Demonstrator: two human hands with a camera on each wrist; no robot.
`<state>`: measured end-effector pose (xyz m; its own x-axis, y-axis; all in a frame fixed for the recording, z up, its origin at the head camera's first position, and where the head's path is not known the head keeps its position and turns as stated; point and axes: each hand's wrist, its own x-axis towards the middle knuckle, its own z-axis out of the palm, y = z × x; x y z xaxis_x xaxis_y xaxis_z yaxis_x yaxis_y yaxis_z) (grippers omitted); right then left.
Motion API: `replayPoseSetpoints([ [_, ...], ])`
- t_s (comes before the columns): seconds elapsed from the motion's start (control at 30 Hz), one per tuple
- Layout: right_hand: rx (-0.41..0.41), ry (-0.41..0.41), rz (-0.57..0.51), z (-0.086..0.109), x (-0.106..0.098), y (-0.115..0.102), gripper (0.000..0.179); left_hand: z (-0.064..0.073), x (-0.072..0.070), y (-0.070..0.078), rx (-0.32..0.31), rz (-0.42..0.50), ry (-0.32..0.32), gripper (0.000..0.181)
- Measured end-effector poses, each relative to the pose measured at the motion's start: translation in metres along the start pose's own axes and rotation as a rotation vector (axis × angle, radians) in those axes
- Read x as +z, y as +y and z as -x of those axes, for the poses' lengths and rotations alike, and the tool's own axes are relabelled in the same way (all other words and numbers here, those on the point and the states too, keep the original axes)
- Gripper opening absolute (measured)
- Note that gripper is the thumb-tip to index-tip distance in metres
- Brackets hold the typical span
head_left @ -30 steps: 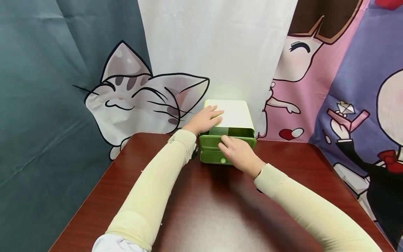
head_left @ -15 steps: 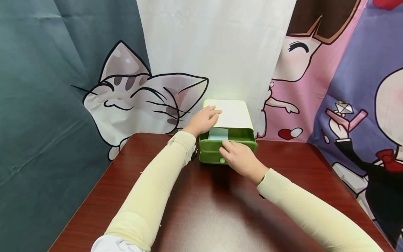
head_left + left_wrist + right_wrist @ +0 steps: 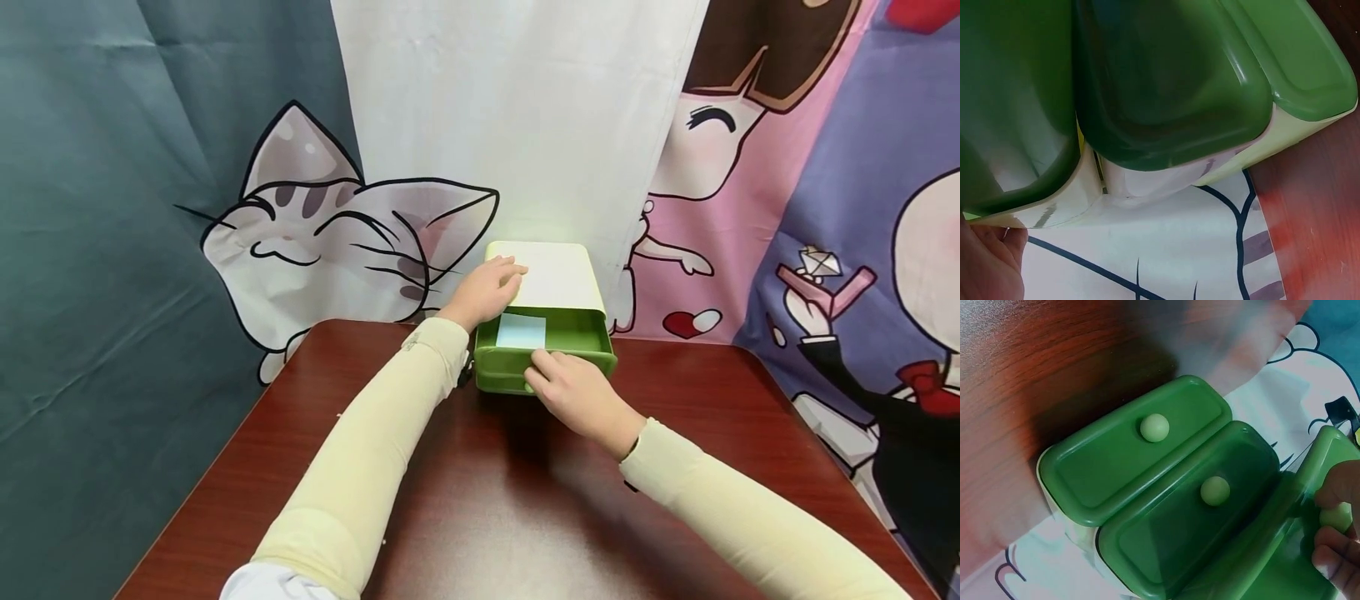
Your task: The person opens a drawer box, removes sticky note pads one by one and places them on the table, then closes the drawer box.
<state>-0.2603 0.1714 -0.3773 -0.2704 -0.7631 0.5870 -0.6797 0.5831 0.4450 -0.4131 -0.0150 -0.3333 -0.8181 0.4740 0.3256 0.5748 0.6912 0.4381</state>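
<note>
A small drawer cabinet (image 3: 558, 279) with a pale top and green drawers stands at the table's far end. My left hand (image 3: 485, 289) rests on the left side of its top, fingers extended; in the left wrist view part of that hand shows at the lower left corner. With thumb and fingers, my right hand (image 3: 573, 392) pinches the light green round knob (image 3: 1334, 517) of the top drawer (image 3: 501, 361), which is pulled well out. Inside that drawer, on the left, lies a pale blue square piece (image 3: 521, 332), like a sticky-note pad.
Two lower drawers, the middle one (image 3: 1175, 540) and the bottom one (image 3: 1104, 469), are closed, each with a round knob. The cabinet stands on a reddish-brown wooden table (image 3: 480, 517). Close behind it hangs a cartoon-printed curtain (image 3: 517, 100).
The right hand has drawn the top drawer further out toward me, and more of the blue piece inside shows. The left hand has stayed on the cabinet top.
</note>
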Motion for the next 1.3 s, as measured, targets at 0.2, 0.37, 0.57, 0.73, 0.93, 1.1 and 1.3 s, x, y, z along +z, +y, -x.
replayPoseSetpoints([
  [0.2,-0.005,-0.006,0.004,0.001,0.000,-0.002,0.014,0.001,-0.001,-0.001,-0.009,0.020,0.014,0.046],
  [0.37,-0.015,0.017,-0.014,0.003,0.000,-0.004,0.015,0.001,0.001,-0.003,-0.013,0.031,0.020,0.046],
  [0.57,-0.054,0.034,-0.015,0.005,-0.005,-0.010,0.018,0.001,0.003,-0.005,-0.011,0.031,0.025,0.046],
  [0.73,-0.075,0.046,-0.006,0.007,-0.009,-0.016,0.021,0.001,0.005,-0.006,-0.015,0.031,0.027,0.047],
  [0.93,-0.028,0.037,0.026,0.006,-0.009,-0.018,0.016,0.001,0.005,-0.004,-0.003,0.043,0.026,0.048],
  [1.1,0.062,0.052,0.016,-0.007,-0.019,-0.015,0.012,-0.001,0.005,-0.005,0.002,0.038,0.026,0.049],
  [1.3,0.251,0.026,-0.117,-0.034,-0.033,0.011,0.002,-0.001,0.005,-0.005,0.009,0.043,0.034,0.049],
])
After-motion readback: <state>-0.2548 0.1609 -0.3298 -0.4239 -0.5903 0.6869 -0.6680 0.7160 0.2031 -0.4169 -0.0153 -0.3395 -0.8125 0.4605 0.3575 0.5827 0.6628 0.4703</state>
